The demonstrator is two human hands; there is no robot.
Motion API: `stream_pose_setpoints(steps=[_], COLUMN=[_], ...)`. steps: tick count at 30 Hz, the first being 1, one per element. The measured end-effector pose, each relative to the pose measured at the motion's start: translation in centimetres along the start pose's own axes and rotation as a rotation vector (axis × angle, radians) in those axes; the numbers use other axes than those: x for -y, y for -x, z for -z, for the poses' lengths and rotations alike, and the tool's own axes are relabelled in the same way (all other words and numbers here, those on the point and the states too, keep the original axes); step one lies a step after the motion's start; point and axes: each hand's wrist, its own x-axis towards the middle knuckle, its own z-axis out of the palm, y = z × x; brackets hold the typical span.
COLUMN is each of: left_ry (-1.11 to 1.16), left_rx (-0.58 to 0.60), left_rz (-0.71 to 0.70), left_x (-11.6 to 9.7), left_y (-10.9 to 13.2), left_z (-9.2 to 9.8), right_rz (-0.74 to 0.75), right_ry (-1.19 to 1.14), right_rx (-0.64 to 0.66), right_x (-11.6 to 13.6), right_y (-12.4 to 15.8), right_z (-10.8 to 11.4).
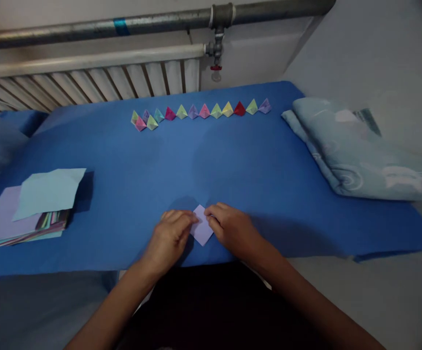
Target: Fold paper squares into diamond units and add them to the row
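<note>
A small pale lilac folded paper (202, 227) lies diamond-wise on the blue board (233, 165) near its front edge. My left hand (170, 238) presses its left side with curled fingers. My right hand (233, 231) pinches its right edge with fingers closed. Both hands grip the paper between them; part of it is hidden under the fingers.
A row of several small coloured folded paper pieces (200, 113) runs along the board's far edge. A stack of coloured paper sheets (32, 209) sits at the left. A folded light blue blanket (357, 150) lies at the right. A radiator and metal pipes stand behind.
</note>
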Motion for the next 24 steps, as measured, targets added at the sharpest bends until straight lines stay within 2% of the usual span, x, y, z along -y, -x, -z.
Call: stream_pose_setpoints(steps=[2,5,7,11,17,24], left_ry=[-0.076,-0.153,-0.179,-0.155,-0.097,-0.094], left_rx=[0.048,0.049,0.049,0.1,0.224,0.211], left_rz=[-0.046,-0.083,-0.099,-0.094,-0.065,-0.072], left_x=[0.0,0.2,0.3,0.2,0.1,0.8], left_y=[0.4,0.5,0.5,0.5,0.6,0.5], left_z=[-0.4,-0.8,-0.8,-0.2,0.9,0.8], right_rz=[0.017,0.109,0.216,0.358,0.355,0.323], right_ry=[0.088,0.178,0.158,0.025,-0.103,-0.112], right_rx=[-0.007,-0.071,-0.073,0.022,-0.004,0.015], right_x=[-0.1,-0.4,-0.6,-1.1,-1.9,-2.1], right_y=[0.1,0.4,0.8,1.6,1.9,1.6], right_z=[0.2,0.4,0.5,0.7,1.0,1.1])
